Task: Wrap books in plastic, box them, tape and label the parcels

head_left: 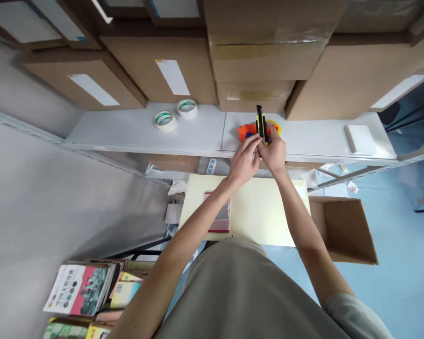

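A black-and-yellow utility knife [260, 121] stands nearly upright in view above the grey shelf. My right hand [274, 151] is closed around its lower part, with the index finger along its side. My left hand [244, 161] reaches in from the left, its fingers bent and their tips at the knife's lower end, close to the right thumb. Just behind the hands lies an orange tape dispenser [246, 131] with a yellow roll at its right, partly hidden by the knife and fingers.
Two white tape rolls [165, 121] sit left on the shelf [205, 134], and a white flat box [360, 139] at right. Cardboard boxes [256, 63] line the back. Below are a cream table [257, 207] with a pink-red booklet [222, 217], an open carton [346, 230] and stacked books [79, 288].
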